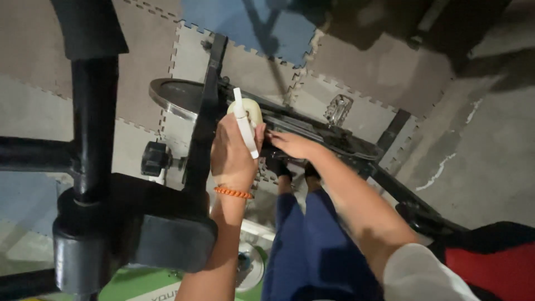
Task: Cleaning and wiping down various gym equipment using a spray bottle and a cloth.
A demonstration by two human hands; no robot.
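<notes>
Left hand [233, 153] clasps slim white tube [245, 124] mid-barrel, likely light and rigid; right hand [292, 144] fingers press black bike frame [334, 146], grip unclear

Single head-worn view, steeply downward and close over the exercise bike frame [206, 111] and foam floor mats [362, 72].

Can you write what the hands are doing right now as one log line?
left hand: holds white tube and pale roll | right hand: fingertips on black exercise-bike frame | pedal: untouched
</notes>
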